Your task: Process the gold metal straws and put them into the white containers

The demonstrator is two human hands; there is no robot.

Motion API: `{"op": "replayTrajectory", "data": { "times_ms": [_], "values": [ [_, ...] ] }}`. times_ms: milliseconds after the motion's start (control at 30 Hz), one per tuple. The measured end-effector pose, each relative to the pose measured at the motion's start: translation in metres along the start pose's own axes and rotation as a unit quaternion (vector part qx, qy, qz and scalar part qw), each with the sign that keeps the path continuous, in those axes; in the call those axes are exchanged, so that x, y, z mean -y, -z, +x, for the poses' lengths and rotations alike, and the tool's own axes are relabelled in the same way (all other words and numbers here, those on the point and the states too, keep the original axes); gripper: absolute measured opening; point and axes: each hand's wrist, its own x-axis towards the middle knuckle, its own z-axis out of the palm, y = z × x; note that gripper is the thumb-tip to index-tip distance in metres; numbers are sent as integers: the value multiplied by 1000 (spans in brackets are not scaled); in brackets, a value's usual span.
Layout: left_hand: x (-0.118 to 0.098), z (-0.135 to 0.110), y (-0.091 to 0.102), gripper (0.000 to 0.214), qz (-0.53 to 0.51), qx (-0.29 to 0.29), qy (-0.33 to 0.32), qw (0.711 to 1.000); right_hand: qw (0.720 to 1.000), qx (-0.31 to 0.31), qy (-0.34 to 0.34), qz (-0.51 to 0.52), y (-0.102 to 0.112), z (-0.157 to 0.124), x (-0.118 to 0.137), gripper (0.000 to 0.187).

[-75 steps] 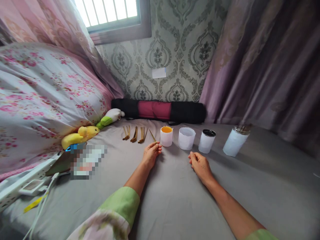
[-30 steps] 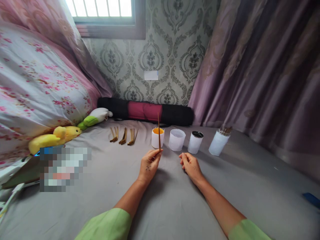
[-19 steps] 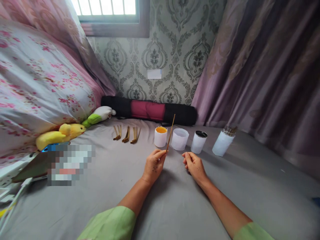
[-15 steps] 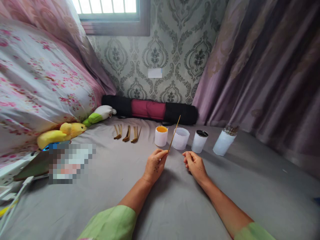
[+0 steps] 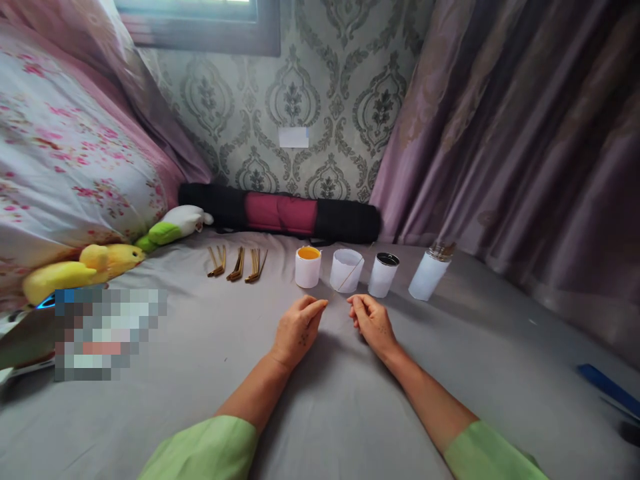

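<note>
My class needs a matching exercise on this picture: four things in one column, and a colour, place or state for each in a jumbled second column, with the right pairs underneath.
Things
1. thin stick
2. leftmost cup
3. long roll
4. folded sticks

Colour, place or state
A. black, with a dark red middle section
B. lying in three groups on the gray sheet
C. held aslant in the left hand
D. white outside, orange inside

Right pairs
1-C, 2-D, 3-A, 4-B
</note>
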Motion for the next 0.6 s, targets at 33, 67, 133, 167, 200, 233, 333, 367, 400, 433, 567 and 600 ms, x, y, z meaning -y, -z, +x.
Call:
{"op": "replayTrajectory", "data": {
  "times_ms": [33, 67, 133, 167, 200, 233, 333, 367, 400, 433, 567, 600],
  "values": [
    [0, 0, 0, 21, -7, 2, 2, 1000, 1000, 4, 2, 2, 0, 0, 1, 37],
    [-1, 0, 0, 20, -14, 2, 4, 1000, 1000, 7, 4, 4, 0, 0, 1, 37],
    [-1, -1, 0, 19, -16, 1, 0, 1000, 1000, 12, 7, 6, 0, -1, 2, 36],
    [-2, -1, 0, 19, -4, 2, -8, 1000, 1000, 13, 7, 7, 0, -1, 3, 36],
    [-2, -2, 1, 20, 21, 8, -22, 1000, 1000, 14, 8, 9, 0, -1, 3, 35],
    [-2, -2, 1, 21, 55, 18, -40, 998, 1000, 14, 8, 12, 0, -1, 3, 35],
    [-2, -3, 1, 27, 179, 57, -92, 978, 1000, 14, 7, 25, -1, -1, 5, 32],
    [-2, -3, 1, 28, 214, 65, -102, 969, 999, 14, 4, 32, -1, -1, 5, 31],
    [-1, -3, 1, 28, 242, 69, -109, 962, 999, 16, 0, 40, -1, -1, 6, 29],
    [-1, -3, 1, 29, 264, 70, -114, 955, 999, 19, -6, 50, -1, -1, 7, 28],
    [-2, -3, 1, 29, 314, 78, -126, 938, 994, 35, -35, 96, -2, -3, 13, 27],
    [-3, -3, 2, 29, 321, 82, -128, 935, 993, 38, -41, 107, -2, -3, 14, 27]
  ]
}}
